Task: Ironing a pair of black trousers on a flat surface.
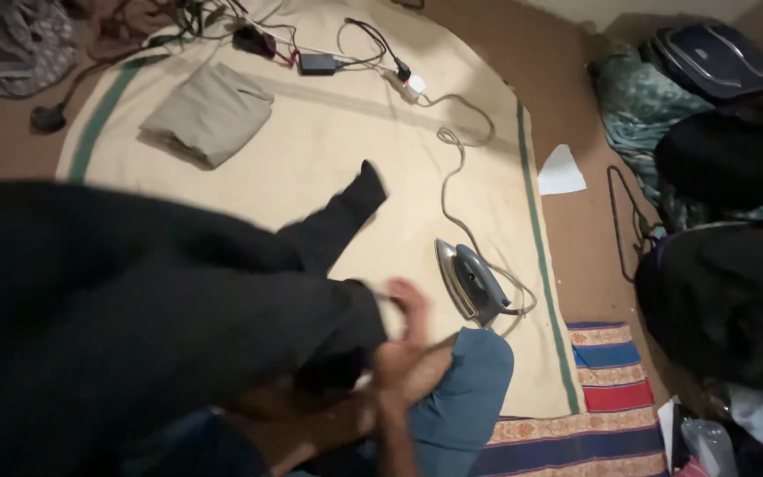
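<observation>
I see a big black cloth (134, 300) lying across my lap and over the cream blanket (346, 150) on the floor. My right hand (408, 340) pinches its edge. My left hand is hidden, so I cannot tell its grip. I should pull the cloth flat and keep it away from the iron (472, 283) standing just beside my knee.

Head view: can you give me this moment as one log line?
right hand: grips black garment edge | left hand: hidden | iron: upright on blanket, beside knee | folded cloth: far left
</observation>
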